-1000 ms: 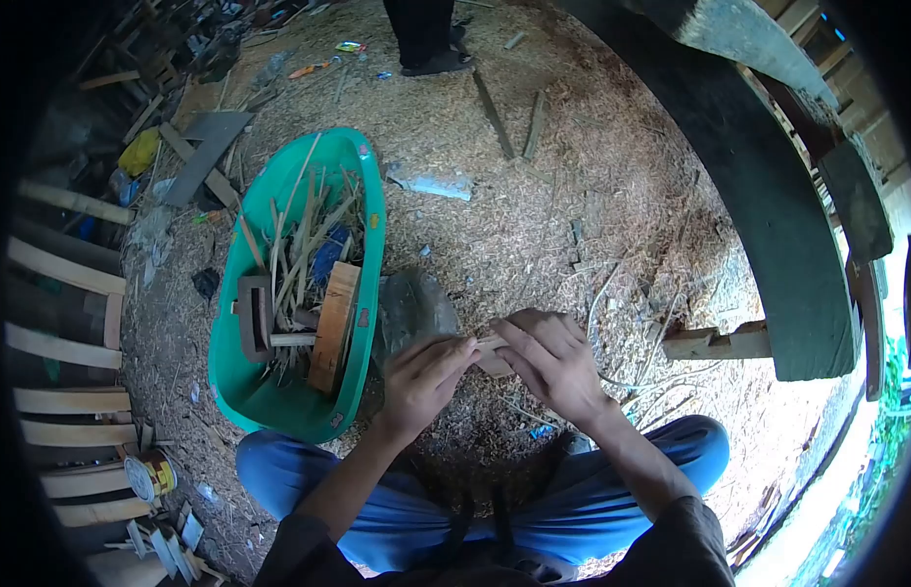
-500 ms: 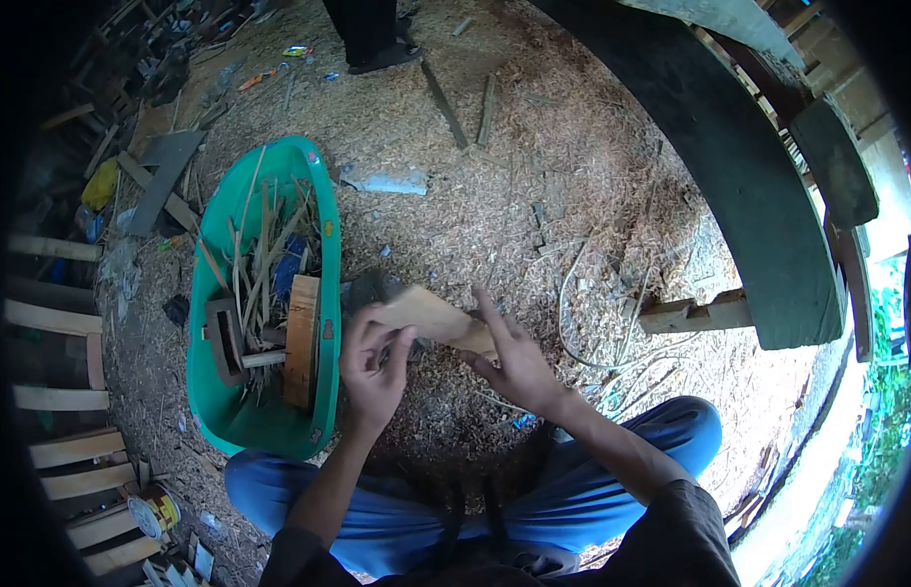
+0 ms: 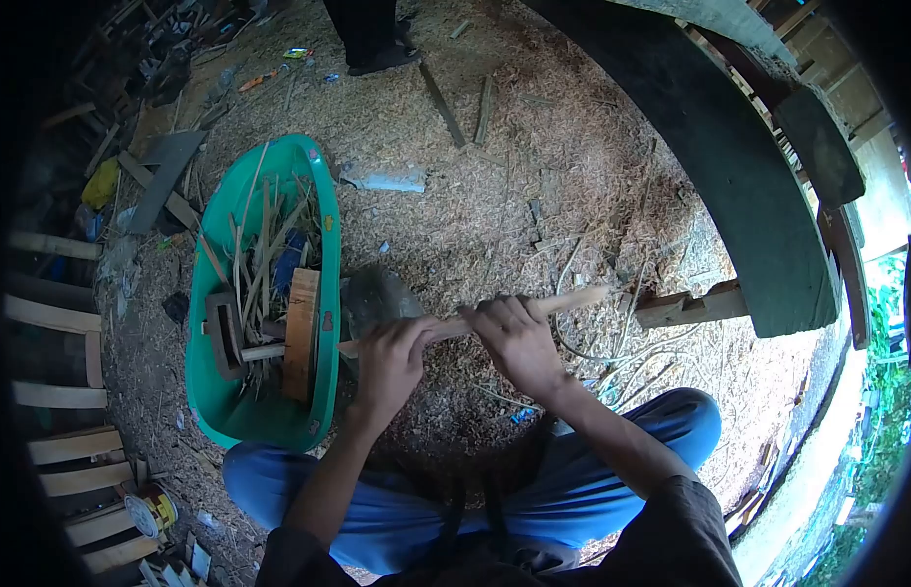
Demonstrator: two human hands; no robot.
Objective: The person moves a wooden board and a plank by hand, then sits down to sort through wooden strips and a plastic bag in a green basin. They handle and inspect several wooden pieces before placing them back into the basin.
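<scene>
Both hands, left hand (image 3: 392, 357) and right hand (image 3: 514, 338), close around one pale flat wooden strip (image 3: 573, 299) mid-frame; left of them, one green plastic tub (image 3: 323, 210) holds wood offcuts and splints.

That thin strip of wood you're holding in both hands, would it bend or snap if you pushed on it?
The wooden strip looks thin and narrow, so it probably flexes a little. It stays straight between the left hand and right hand, so it seems fairly stiff. It is likely light for its length.
</scene>
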